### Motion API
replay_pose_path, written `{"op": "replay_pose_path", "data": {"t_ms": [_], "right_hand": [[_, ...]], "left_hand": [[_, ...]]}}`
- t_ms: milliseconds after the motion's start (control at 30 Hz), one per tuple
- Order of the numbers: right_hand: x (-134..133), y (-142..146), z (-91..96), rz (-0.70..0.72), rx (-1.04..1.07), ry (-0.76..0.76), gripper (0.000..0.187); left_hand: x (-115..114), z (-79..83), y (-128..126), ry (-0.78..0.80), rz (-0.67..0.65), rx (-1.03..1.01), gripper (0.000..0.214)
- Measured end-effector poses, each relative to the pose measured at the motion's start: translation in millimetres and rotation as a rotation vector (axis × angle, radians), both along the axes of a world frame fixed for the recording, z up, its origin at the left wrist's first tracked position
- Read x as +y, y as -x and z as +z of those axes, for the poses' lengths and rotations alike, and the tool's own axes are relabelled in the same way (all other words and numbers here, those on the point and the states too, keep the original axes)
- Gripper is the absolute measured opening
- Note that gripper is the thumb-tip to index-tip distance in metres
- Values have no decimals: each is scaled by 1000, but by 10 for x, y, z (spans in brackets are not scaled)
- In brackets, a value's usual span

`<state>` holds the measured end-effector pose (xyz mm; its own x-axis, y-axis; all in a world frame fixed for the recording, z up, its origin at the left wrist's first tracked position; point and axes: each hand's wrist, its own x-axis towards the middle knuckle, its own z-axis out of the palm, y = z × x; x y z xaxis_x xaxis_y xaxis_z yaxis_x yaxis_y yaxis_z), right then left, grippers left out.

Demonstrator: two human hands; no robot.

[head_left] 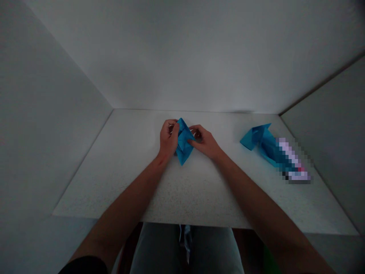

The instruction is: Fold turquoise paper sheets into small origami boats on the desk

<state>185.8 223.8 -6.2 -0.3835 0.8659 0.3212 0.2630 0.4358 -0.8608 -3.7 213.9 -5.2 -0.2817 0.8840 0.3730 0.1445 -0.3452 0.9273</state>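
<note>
A blue folded paper piece [183,144] is held upright over the white table [128,179] near its middle. My left hand [168,139] grips its left side with fingers curled round the upper edge. My right hand [205,142] pinches its right corner between thumb and fingers. The lower tip of the paper points toward me, close to the tabletop.
Another blue folded paper shape [255,137] lies at the right, beside a blue packet [275,154] whose label is blurred. White walls close in the table on the left, back and right. The table's near edge runs above my lap.
</note>
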Motion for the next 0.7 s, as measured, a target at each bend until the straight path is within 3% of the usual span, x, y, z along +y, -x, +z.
{"op": "replay_pose_path", "data": {"t_ms": [133, 267, 500, 700], "right_hand": [[-26, 17, -12, 12, -66, 45, 50], [-43, 22, 9, -179, 1, -12, 44], [-25, -14, 64, -389, 47, -248, 21], [-22, -8, 39, -341, 145, -74, 18]], "left_hand": [[-69, 90, -7, -149, -27, 76, 33], [-146, 188, -17, -322, 39, 221, 36], [-88, 117, -16, -253, 154, 52, 48], [6, -6, 42, -155, 283, -18, 53]]}}
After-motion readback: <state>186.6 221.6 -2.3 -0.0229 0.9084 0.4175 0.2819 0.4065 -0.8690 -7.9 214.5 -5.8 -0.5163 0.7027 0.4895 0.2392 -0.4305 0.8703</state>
